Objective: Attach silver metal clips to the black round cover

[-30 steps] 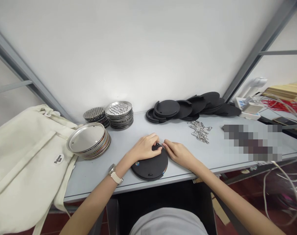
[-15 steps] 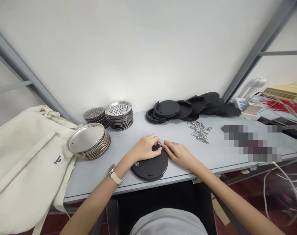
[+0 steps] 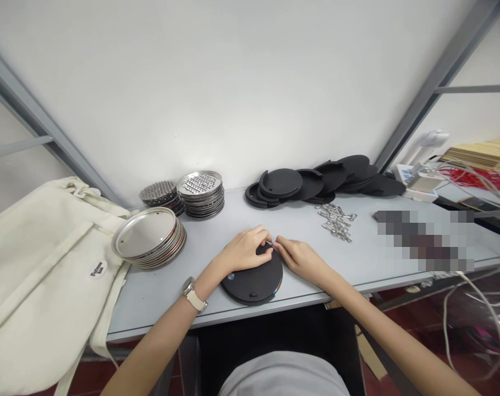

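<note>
A black round disc [image 3: 253, 283] lies near the table's front edge, with a small dark slot close to its near rim and a bit of coloured print at its sides. My left hand [image 3: 242, 252] rests over its upper left part, fingers curled at the far rim. Between both hands a small shiny metal clip [image 3: 269, 243] shows at that rim. My right hand [image 3: 301, 259] pinches the clip's right end with thumb and forefinger. Fingers cover much of the clip, so how it joins the disc cannot be made out.
Several metal discs [image 3: 144, 234] are stacked at left, with stacks of grater-like plates [image 3: 200, 184] behind. Black round holders [image 3: 283, 182] lie along the wall. A heap of metal clips [image 3: 337, 221] sits at right. A cream bag [image 3: 47, 286] stands at far left.
Both hands stay at the disc's far rim. The metal clip between the fingers has shifted very slightly; nothing else visibly moves.
</note>
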Motion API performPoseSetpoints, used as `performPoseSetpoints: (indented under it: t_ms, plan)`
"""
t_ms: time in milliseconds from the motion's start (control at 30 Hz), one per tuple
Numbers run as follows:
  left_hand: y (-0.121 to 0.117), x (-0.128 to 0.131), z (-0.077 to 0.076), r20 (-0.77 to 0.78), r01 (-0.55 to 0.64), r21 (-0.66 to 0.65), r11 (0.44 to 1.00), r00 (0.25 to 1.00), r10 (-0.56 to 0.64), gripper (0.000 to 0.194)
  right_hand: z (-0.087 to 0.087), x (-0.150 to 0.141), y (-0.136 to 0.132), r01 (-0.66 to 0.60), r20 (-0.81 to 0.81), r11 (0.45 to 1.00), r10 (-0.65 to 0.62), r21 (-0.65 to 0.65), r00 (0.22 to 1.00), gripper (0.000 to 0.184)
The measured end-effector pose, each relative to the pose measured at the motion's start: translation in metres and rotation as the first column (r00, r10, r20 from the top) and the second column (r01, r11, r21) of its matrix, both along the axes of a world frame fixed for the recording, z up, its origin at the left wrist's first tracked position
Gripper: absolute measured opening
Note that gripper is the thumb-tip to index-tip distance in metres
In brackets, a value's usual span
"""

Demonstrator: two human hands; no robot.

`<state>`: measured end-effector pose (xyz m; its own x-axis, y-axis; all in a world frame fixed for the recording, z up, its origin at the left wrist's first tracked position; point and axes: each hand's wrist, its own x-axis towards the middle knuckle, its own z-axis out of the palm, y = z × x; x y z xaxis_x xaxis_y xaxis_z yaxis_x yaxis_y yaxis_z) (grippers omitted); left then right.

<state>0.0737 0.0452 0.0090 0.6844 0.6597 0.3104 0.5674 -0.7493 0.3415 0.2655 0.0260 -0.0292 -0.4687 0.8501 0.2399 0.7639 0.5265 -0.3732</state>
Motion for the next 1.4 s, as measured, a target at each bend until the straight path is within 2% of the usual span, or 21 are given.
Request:
performPoseSetpoints:
  t_ms: [600,1400]
  plan:
    - [-0.0022,-0.0004,0.0009,-0.009,-0.034,0.028,0.999,0.999,0.035,0.010,0.0017,-0.0003,-0.0014,-0.016,-0.007,1.000,0.016,0.006,1.000,0.024]
    - [0.0001,-0.0018,-0.0012,0.051,0.043,-0.046,0.998,0.998,-0.040,0.009,-0.0017,-0.0001,-0.0004,0.020,-0.028,1.000,-0.020,0.013,0.999,0.023]
